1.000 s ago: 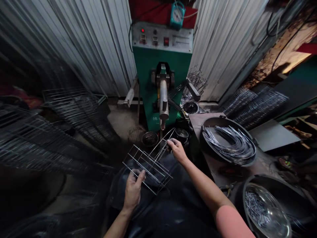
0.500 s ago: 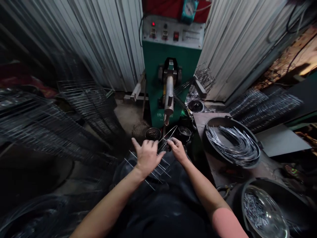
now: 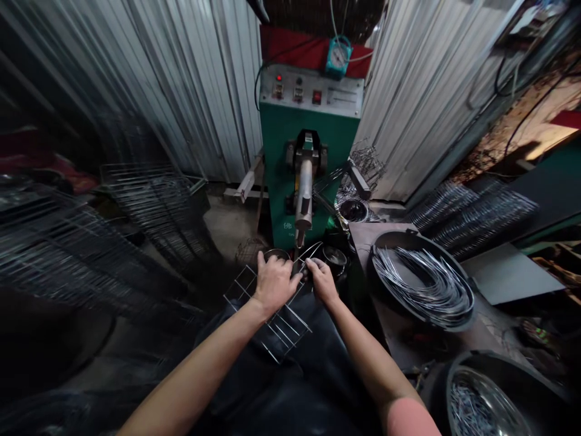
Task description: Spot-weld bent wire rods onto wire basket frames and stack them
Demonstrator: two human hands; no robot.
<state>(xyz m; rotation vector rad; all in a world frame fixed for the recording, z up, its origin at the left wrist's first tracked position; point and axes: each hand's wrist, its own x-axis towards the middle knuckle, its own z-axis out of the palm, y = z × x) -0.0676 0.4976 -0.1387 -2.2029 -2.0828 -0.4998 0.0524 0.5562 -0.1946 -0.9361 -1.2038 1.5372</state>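
Corrugated metal wall [image 3: 195,91] backed the station; before it stood a green machine [image 3: 279,148] with a projecting metal arm [image 3: 305,197]. To the right, a surface [image 3: 362,235] carried a black pan [image 3: 408,280] of coiled wire [image 3: 442,298]. One wire rack [image 3: 298,319] was positioned over dark clothing [image 3: 281,406], below the arm. Within the last second, the left grip [image 3: 275,281] had shifted from the rack's near side to its upper part; work was judged concentrated there. Its fingers were curled, their hold undeterminable. Beside it, the right grip [image 3: 307,270] was pinched tight on a bent wire [image 3: 314,249].
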